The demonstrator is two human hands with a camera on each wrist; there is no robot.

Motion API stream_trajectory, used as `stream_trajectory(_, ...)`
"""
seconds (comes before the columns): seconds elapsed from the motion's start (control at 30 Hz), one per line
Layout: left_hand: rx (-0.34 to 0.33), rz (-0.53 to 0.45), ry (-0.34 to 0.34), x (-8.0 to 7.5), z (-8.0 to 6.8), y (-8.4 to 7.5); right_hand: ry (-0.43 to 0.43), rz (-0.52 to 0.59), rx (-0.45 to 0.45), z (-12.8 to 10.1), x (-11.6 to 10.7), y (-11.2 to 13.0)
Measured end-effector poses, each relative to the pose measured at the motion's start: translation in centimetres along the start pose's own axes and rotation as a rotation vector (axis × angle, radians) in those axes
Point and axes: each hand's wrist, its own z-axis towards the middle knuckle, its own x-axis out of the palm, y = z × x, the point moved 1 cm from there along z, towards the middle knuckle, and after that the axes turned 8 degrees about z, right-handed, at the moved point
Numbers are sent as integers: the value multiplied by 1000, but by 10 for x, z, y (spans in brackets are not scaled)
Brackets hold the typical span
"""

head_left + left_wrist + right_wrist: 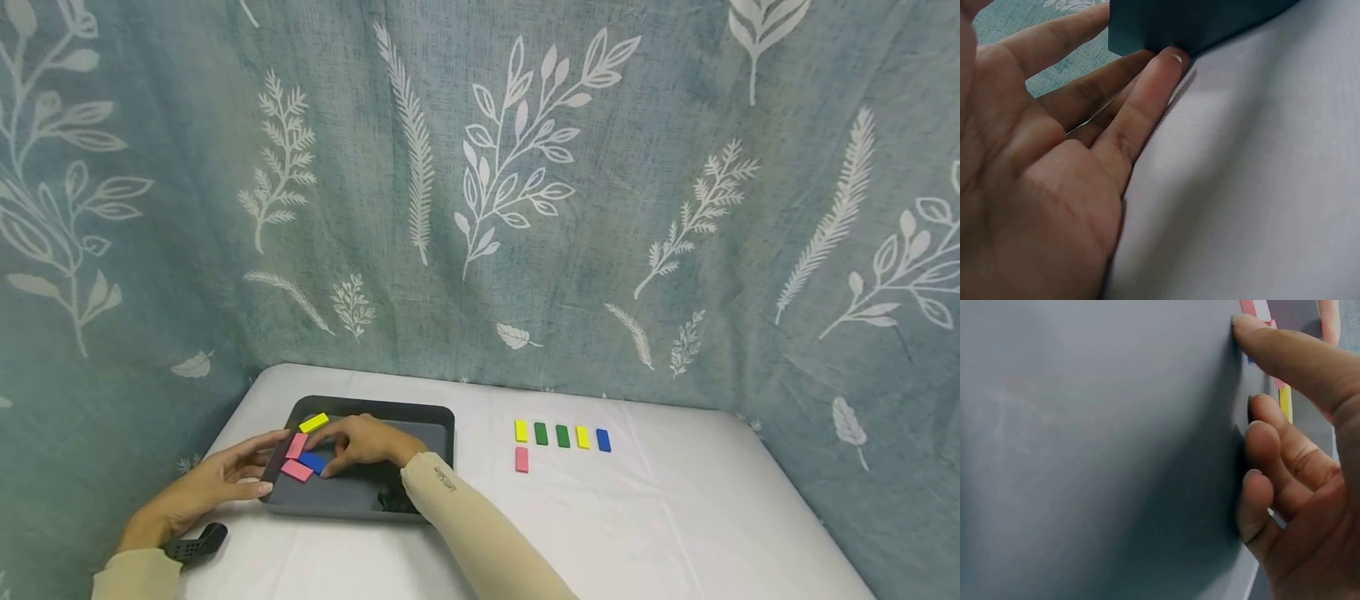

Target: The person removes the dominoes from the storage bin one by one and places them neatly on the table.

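Note:
My right hand (365, 439) is inside the dark grey tray (360, 504), its thumb right at one end of a blue block (312, 462) and its index finger close to the other side. In the right wrist view the thumb and bent fingers (1261, 442) stand apart, low over the tray floor. Beside the blue block lie two pink blocks (297, 471) and a yellow block (314, 422), the upper pink one leaning on the tray's left wall. My left hand (213, 482) rests with extended fingers against the tray's left side; in the left wrist view its fingertips touch the outer wall.
Right of the tray, yellow, green and blue blocks (603, 440) stand in a spaced row on the white table (675, 517), with a pink block (522, 459) below the left end. A small dark thing (393, 500) shows beside the right wrist. A leaf-patterned curtain (420, 333) borders the table.

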Motion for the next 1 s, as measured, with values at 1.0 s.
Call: stream_trajectory(1.0,-8,20,2,0,0,2,-69,43,50,-22,-18,3)
